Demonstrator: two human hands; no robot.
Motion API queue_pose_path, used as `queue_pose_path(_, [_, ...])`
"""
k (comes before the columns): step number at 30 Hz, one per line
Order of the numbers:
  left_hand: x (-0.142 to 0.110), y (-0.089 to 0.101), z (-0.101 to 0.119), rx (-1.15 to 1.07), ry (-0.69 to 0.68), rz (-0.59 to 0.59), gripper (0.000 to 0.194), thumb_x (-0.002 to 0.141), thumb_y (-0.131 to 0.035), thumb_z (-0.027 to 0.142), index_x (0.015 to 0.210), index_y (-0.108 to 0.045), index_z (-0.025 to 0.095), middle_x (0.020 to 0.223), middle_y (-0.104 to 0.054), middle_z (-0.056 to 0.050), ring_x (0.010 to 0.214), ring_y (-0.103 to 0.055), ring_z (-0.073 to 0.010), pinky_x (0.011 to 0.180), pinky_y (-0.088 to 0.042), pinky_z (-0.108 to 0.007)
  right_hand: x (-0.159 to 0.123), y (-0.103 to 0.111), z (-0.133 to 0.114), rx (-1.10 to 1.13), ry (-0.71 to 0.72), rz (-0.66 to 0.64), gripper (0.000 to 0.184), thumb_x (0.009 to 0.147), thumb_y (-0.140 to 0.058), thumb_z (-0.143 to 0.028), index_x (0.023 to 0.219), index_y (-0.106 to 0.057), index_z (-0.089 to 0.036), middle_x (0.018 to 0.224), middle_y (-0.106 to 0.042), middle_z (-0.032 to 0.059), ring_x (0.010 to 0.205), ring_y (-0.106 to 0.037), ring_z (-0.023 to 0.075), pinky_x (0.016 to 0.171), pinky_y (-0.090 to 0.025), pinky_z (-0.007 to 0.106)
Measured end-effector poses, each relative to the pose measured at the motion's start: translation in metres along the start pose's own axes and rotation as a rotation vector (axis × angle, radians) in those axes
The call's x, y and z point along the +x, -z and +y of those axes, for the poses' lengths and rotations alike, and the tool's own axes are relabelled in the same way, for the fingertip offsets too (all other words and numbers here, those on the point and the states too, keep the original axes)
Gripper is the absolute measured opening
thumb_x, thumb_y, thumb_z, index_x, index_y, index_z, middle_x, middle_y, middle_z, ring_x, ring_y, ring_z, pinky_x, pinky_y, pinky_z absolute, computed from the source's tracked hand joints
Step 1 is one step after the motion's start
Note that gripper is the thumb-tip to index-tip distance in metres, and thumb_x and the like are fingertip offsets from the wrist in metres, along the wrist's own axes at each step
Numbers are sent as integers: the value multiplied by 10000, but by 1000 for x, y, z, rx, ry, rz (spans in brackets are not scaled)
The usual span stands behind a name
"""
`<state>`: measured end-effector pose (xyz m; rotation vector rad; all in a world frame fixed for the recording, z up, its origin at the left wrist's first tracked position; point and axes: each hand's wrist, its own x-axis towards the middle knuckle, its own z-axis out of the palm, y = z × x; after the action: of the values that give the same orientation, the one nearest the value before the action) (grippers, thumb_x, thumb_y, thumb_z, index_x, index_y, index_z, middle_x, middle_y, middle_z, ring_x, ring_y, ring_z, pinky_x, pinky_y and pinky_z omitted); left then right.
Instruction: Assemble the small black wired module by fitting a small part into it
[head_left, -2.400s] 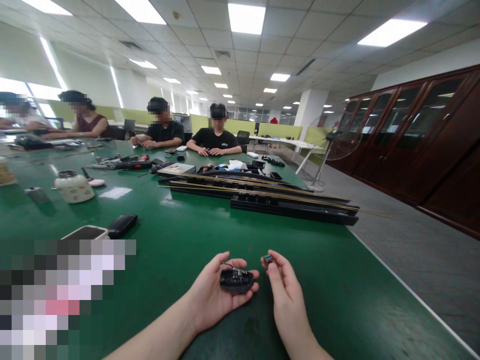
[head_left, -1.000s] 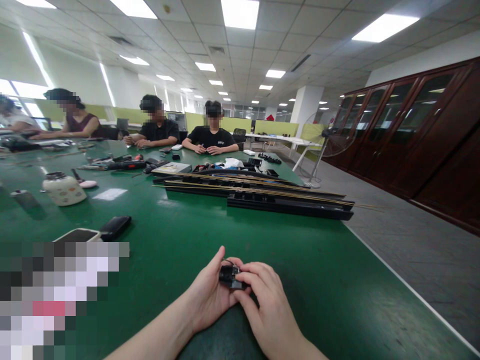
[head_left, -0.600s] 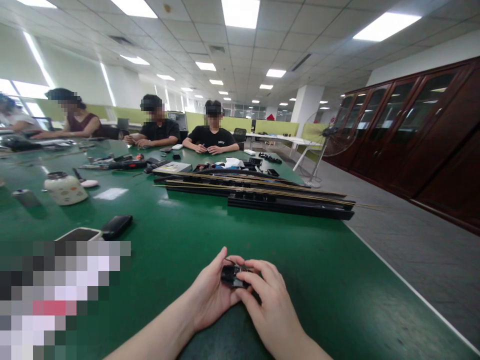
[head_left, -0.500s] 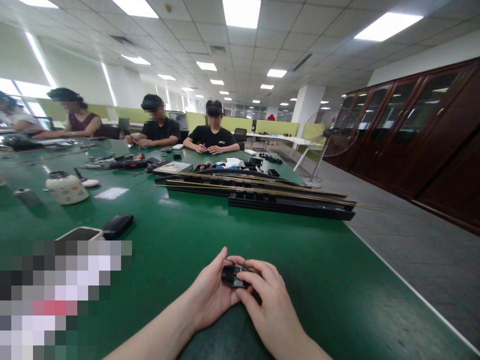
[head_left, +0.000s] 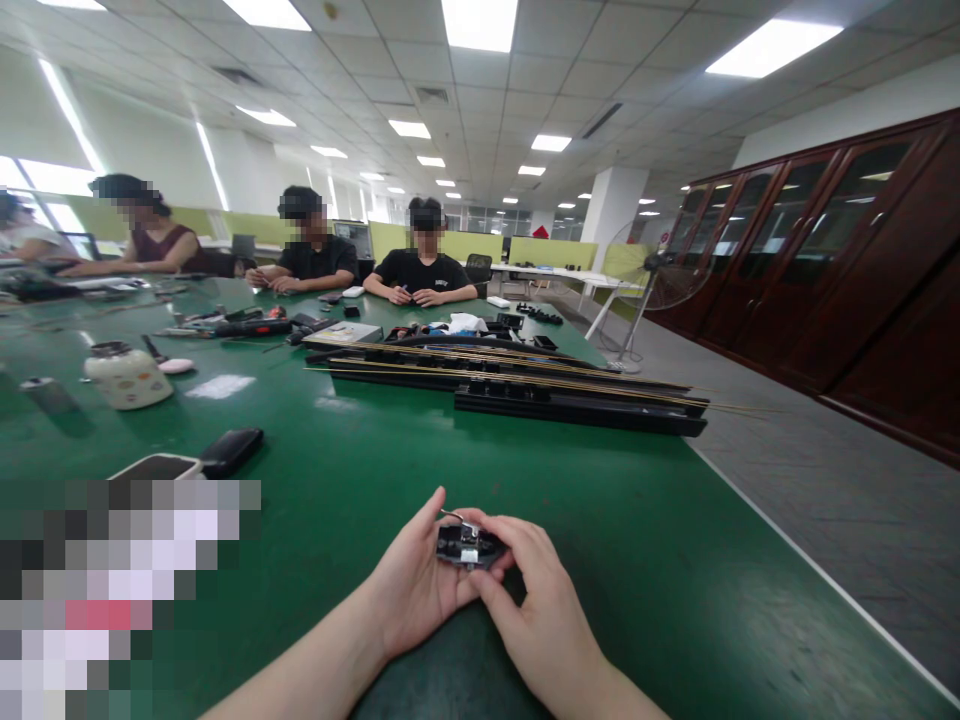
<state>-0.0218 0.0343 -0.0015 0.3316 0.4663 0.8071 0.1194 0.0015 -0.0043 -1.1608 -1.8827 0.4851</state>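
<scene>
A small black plastic housing (head_left: 452,547), its inside showing silvery metal parts and a thin wire-like piece at the top, sits between my hands just above the table. My left hand (head_left: 411,592), palm up with the thumb raised, cradles its left end and underside. The fingers of my right hand (head_left: 538,585) close round its right end, with the thumb at the lower edge and the index finger along the top. My fingers hide the right tip of the housing. I cannot make out exactly what device it is.
Long black rails (head_left: 577,410) with thin brass-coloured rods lie across the green table (head_left: 337,480). To the left are a black case (head_left: 232,453), a phone-like device (head_left: 157,466) and a cream jar (head_left: 129,377). Several people sit at the far side; a fan (head_left: 651,262) stands right.
My right index and middle fingers have drawn back from the top of the housing toward its right end, uncovering its metal parts. The housing has shifted slightly left and up.
</scene>
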Motion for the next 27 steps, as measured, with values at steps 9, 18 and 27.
queue_pose_path(9, [1, 3, 0, 8, 2, 2, 338, 795, -418, 408, 861, -566, 111, 887, -644, -140, 835, -625, -251, 721, -455, -308, 0, -1, 5, 56, -50, 45, 307, 772, -522, -181, 1069, -493, -251, 1042, -581, 39, 978, -531, 190, 846, -440, 347])
queue_pose_path(18, [0, 3, 1, 33, -13, -34, 437, 796, -404, 418, 1086, -490, 102, 923, -635, -154, 854, -617, -248, 790, -427, -345, 0, -1, 8, 61, -56, 52, 233, 786, -508, -207, 1017, -525, -236, 996, -594, 39, 943, -543, 183, 825, -450, 328])
queue_pose_path(27, [0, 2, 0, -24, -37, 21, 335, 788, -439, 371, 1023, -517, 146, 888, -639, -127, 802, -620, -214, 775, -421, -338, -1, -4, 12, 34, -143, 75, 260, 787, -487, -260, 1042, -524, -222, 1007, -606, 49, 937, -563, 191, 821, -464, 334])
